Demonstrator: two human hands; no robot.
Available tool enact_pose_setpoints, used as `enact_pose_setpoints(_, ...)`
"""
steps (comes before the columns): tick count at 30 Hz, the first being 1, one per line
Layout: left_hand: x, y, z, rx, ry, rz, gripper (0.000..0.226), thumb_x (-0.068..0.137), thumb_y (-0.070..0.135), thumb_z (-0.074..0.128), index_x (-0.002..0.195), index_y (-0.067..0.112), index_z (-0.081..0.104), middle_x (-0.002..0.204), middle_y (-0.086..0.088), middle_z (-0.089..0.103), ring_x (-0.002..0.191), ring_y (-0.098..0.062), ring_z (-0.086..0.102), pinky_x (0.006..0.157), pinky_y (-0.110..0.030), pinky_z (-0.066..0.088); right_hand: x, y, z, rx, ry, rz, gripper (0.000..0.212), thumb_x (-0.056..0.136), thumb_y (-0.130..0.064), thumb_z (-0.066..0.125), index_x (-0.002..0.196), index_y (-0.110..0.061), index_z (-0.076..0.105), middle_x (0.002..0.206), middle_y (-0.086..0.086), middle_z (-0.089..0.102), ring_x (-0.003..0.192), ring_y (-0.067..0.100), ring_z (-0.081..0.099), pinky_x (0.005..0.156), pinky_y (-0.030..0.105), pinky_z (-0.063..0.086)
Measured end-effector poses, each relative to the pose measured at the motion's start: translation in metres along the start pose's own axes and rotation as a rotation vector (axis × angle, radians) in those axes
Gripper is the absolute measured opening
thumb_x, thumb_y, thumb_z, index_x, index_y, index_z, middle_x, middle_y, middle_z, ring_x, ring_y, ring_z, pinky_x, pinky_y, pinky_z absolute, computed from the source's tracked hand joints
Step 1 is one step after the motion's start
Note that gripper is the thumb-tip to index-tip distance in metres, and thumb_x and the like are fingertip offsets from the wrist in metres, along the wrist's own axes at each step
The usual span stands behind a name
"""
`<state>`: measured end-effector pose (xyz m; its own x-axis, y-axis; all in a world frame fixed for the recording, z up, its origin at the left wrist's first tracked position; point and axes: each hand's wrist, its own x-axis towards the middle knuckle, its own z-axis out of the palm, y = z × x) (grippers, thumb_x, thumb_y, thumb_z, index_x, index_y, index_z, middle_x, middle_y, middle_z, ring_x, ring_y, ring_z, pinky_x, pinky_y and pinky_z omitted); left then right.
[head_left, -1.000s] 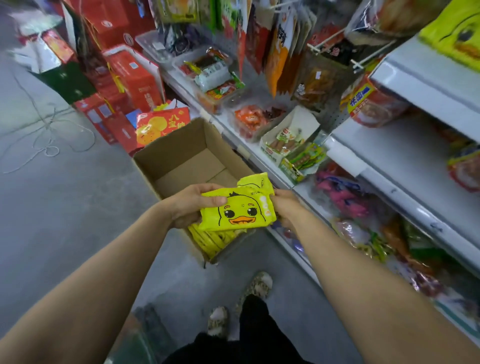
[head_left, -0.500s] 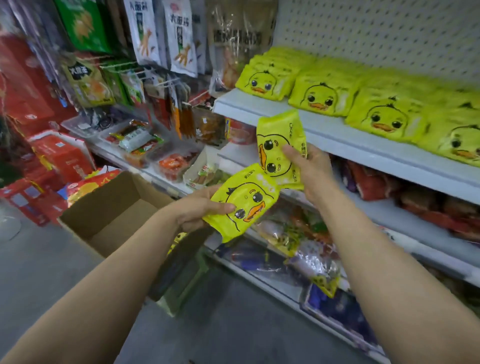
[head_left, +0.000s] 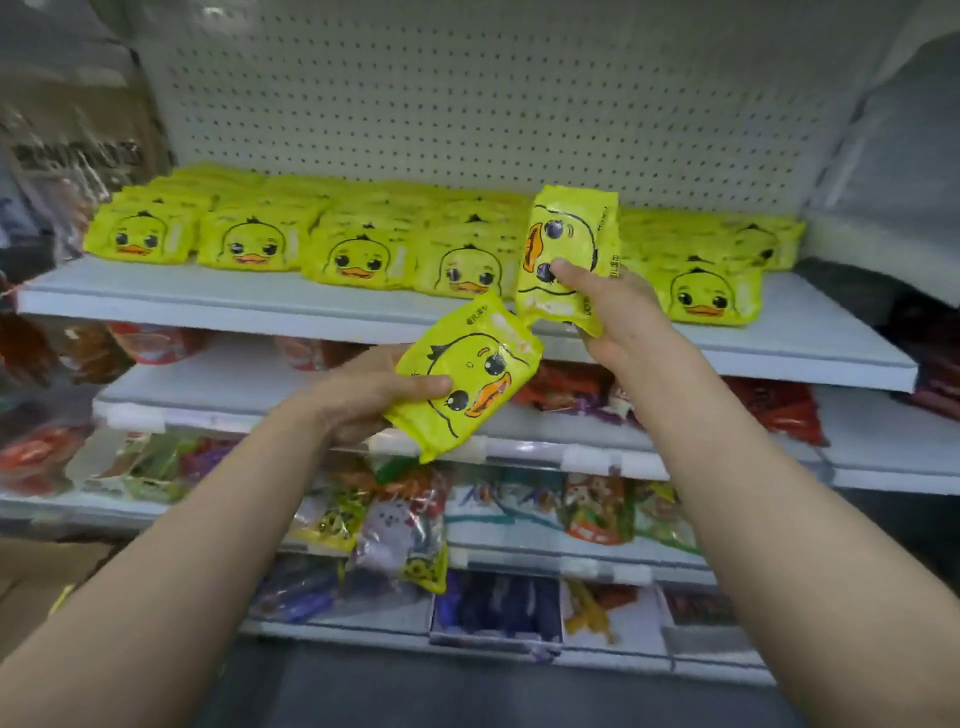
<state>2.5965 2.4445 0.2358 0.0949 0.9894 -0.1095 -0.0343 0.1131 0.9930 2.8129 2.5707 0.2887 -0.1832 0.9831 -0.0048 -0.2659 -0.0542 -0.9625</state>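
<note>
Dim, even light — blurred, warped edges

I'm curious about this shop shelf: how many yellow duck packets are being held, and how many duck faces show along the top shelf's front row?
Lower duck packet, in left hand: 1
Upper duck packet, in right hand: 1
Front-row duck packets on top shelf, faces showing: 5
Total: 7

Left hand (head_left: 358, 400): a tilted duck packet (head_left: 467, 374) is gripped by its left edge.
Right hand (head_left: 610, 306): an upright duck packet (head_left: 569, 254) is held on end, in front of the shelved row.
Top shelf (head_left: 208, 301): stacked duck packets (head_left: 358, 260) are lined up before the pegboard (head_left: 467, 104).
Lower shelves (head_left: 519, 447): mixed snack bags (head_left: 405, 535) are displayed.
</note>
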Motion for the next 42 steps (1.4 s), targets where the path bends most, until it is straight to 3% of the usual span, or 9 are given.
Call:
enact_pose_setpoints(6,0.076,0.043,0.076,0.259,-0.092,0.010,0.026,0.085,0.000,0.064,0.108,0.012,0.064,0.083,-0.001,0.075,0.069,-0.016,0.071,0.052,-0.022,0.053,0.016,-0.060,-0.091,0.000,0.154,-0.111,0.043,0.081,-0.018,0.079,0.118,-0.017,0.058,0.095,-0.012,0.067,0.087,0.011,0.067,0.083,0.034,0.047)
enact_pose_setpoints(11,0.149,0.075,0.128,0.424,-0.216,0.036,0.032,0.079,0.005,0.073,0.111,0.009,0.067,0.102,-0.010,0.074,0.094,-0.028,0.071,0.084,-0.041,0.057,0.042,-0.093,-0.155,-0.027,0.146,-0.238,0.032,0.082,-0.004,0.075,0.112,-0.008,0.065,0.103,0.012,0.075,0.089,0.028,0.074,0.066,0.036,0.058)
enact_pose_setpoints(17,0.228,0.117,0.192,0.766,-0.340,0.090,0.023,0.078,0.029,0.079,0.097,0.021,0.070,0.066,0.011,0.071,0.058,-0.004,0.066,0.053,-0.012,0.040,0.079,-0.140,-0.220,-0.227,0.270,-0.334,0.031,0.077,-0.008,0.080,0.106,-0.009,0.069,0.095,0.009,0.076,0.077,0.022,0.074,0.062,0.034,0.058)
enact_pose_setpoints(20,0.271,0.126,0.220,0.971,-0.365,0.125,0.036,0.066,0.049,0.082,0.092,0.027,0.070,0.075,0.007,0.070,0.069,-0.009,0.068,0.057,-0.016,0.041,0.095,-0.155,-0.248,-0.285,0.312,-0.382,0.038,0.076,-0.010,0.082,0.111,-0.007,0.067,0.095,0.009,0.076,0.076,0.023,0.075,0.061,0.036,0.061)
enact_pose_setpoints(23,0.305,0.124,0.252,1.043,-0.376,0.147,0.028,0.073,0.038,0.081,0.094,0.023,0.070,0.080,0.008,0.069,0.072,-0.007,0.063,0.057,-0.020,0.043,0.111,-0.161,-0.278,-0.293,0.316,-0.391,0.043,0.074,-0.013,0.084,0.113,-0.009,0.066,0.100,0.008,0.076,0.087,0.028,0.074,0.075,0.047,0.060)
enact_pose_setpoints(28,0.368,0.125,0.300,1.173,-0.299,0.249,0.042,0.070,0.040,0.083,0.101,0.015,0.070,0.095,-0.003,0.071,0.092,-0.022,0.064,0.082,-0.037,0.053,0.137,-0.174,-0.320,-0.285,0.283,-0.389,0.041,0.077,-0.008,0.081,0.115,-0.010,0.065,0.103,0.006,0.076,0.091,0.025,0.074,0.079,0.044,0.060)
enact_pose_setpoints(34,0.437,0.142,0.338,1.224,-0.193,0.279,0.032,0.075,0.033,0.080,0.094,0.011,0.068,0.089,-0.005,0.065,0.086,-0.022,0.060,0.062,-0.026,0.042,0.174,-0.196,-0.365,-0.308,0.205,-0.367,0.030,0.078,-0.006,0.079,0.105,-0.014,0.067,0.100,0.006,0.076,0.088,0.023,0.074,0.069,0.034,0.060)
enact_pose_setpoints(38,0.482,0.141,0.343,1.276,-0.095,0.247,0.053,0.077,0.034,0.078,0.121,0.010,0.062,0.119,-0.006,0.060,0.111,-0.026,0.057,0.086,-0.031,0.047,0.201,-0.205,-0.389,-0.338,0.175,-0.375,0.038,0.076,-0.007,0.081,0.112,-0.008,0.067,0.100,0.007,0.076,0.086,0.023,0.075,0.066,0.032,0.059)
enact_pose_setpoints(42,0.518,0.132,0.333,1.299,-0.063,0.205,0.052,0.073,0.039,0.079,0.117,0.015,0.064,0.118,-0.004,0.061,0.109,-0.024,0.058,0.079,-0.030,0.047,0.225,-0.209,-0.406,-0.379,0.137,-0.383,0.037,0.075,-0.007,0.081,0.110,-0.010,0.068,0.099,0.005,0.076,0.085,0.022,0.075,0.068,0.033,0.059)
